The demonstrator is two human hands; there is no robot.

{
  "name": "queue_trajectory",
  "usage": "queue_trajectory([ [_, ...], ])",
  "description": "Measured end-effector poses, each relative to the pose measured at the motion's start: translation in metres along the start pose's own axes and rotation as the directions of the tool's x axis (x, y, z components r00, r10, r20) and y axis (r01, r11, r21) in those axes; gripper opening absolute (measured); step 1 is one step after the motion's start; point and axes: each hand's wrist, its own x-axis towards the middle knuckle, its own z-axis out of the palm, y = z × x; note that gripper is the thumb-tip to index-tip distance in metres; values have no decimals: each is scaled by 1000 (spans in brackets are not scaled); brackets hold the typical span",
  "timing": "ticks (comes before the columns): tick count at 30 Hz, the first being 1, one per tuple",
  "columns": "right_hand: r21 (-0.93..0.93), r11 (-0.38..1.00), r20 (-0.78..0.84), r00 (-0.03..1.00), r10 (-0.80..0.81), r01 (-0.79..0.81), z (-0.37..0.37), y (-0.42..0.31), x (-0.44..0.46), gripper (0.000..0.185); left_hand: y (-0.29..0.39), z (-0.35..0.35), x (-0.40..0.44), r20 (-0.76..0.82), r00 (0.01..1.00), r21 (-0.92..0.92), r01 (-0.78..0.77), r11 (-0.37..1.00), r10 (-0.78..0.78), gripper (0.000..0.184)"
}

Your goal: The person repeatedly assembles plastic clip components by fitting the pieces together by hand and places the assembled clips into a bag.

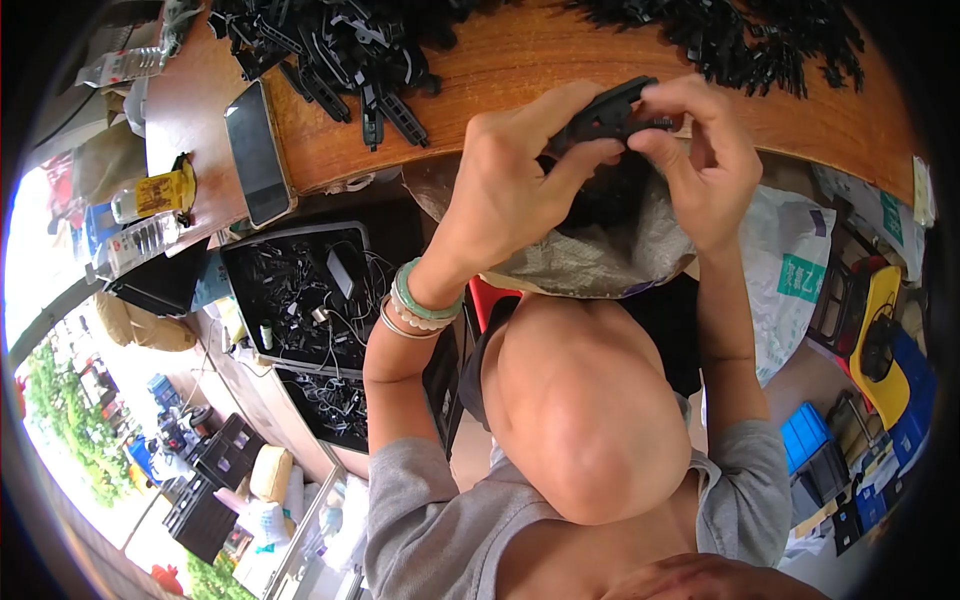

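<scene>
My left hand (515, 175), with bracelets at the wrist, holds a black plastic part (605, 112) between thumb and fingers. It is tilted, its right end raised, above the open mouth of a woven sack (590, 265). My right hand (710, 165) is closed at the right end of this part, index finger and thumb curled. Between them shows a small dark ribbed piece (655, 124), too small to name. Dark contents inside the sack are partly hidden by my hands. A pile of black plastic parts (365, 60) lies on the wooden table (510, 60) beyond my left hand.
Another heap of thin black parts (760, 40) lies at the table's far right. A phone (258, 150) rests near the left edge. Below stand black trays (290, 290) with small parts and cables. A white plastic bag (790, 270) hangs at right, near a yellow stool-like object (880, 340).
</scene>
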Motion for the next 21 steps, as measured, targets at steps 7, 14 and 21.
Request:
queue_trajectory([
  [7, -46, 999, 80, 997, -1, 5, -9, -12, 2, 31, 4, -3, -2, -59, 987, 76, -146, 986, 151, 28],
  [14, -83, 996, 68, 997, 41, -35, -9, -9, -4, 19, 8, -4, -1, 17, 993, 145, -118, 982, 117, 25],
  [21, -74, 972, 147, 961, 233, -224, -20, -7, -3, 17, 7, -10, -1, 98, 988, -70, 125, 990, -118, 24],
])
